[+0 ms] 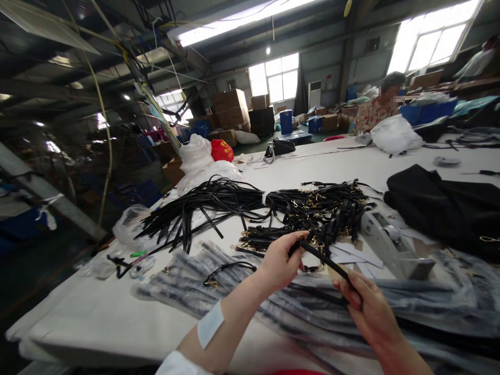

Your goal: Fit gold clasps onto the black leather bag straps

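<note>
A black strap [325,257] stretches between my two hands above the table. The fingers of my left hand [280,260] are closed on its upper end, near a small gold-coloured metal fitting. Further along, my right hand [363,302] grips the same strap, its fingers wrapped round it. Under my hands lie several black straps in clear plastic sleeves [242,297]. Just beyond is a big bundle of loose black straps [219,200], tied with a white band [265,198] and with gold-coloured clasps at the right end.
A grey tape dispenser [390,245] stands right of the bundle, beside white paper strips [357,255]. Black fabric [441,203] lies at the right. White plastic bags and a red bag [222,150] sit at the back left. A person [377,109] is across the table.
</note>
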`<control>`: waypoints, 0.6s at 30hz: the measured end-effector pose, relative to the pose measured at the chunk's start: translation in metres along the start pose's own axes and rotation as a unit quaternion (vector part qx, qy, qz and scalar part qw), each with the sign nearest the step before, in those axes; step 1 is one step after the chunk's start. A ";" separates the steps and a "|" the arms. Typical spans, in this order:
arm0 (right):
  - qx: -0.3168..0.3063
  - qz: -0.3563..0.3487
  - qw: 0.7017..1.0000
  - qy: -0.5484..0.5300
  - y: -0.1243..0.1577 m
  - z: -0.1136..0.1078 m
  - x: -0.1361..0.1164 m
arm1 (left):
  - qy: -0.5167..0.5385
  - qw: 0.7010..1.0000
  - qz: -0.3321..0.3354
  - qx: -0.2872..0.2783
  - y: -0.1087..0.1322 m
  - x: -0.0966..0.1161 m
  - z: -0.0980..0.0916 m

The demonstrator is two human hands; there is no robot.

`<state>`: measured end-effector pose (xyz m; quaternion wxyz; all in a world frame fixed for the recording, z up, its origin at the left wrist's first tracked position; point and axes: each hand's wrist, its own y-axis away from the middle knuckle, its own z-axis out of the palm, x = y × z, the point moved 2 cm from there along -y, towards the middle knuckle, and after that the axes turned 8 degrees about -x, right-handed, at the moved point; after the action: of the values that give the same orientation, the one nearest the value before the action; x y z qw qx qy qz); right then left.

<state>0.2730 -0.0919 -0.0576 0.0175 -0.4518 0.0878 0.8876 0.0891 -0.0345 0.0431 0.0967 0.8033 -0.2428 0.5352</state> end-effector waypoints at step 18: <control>0.012 0.037 0.999 0.010 0.000 0.008 0.009 | -0.185 0.969 0.148 0.074 0.009 0.005 -0.001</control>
<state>0.2619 -0.0906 -0.0604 -0.0103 -0.4571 0.1152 0.8819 0.0859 -0.0435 0.0473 -0.0898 0.8482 -0.3325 0.4025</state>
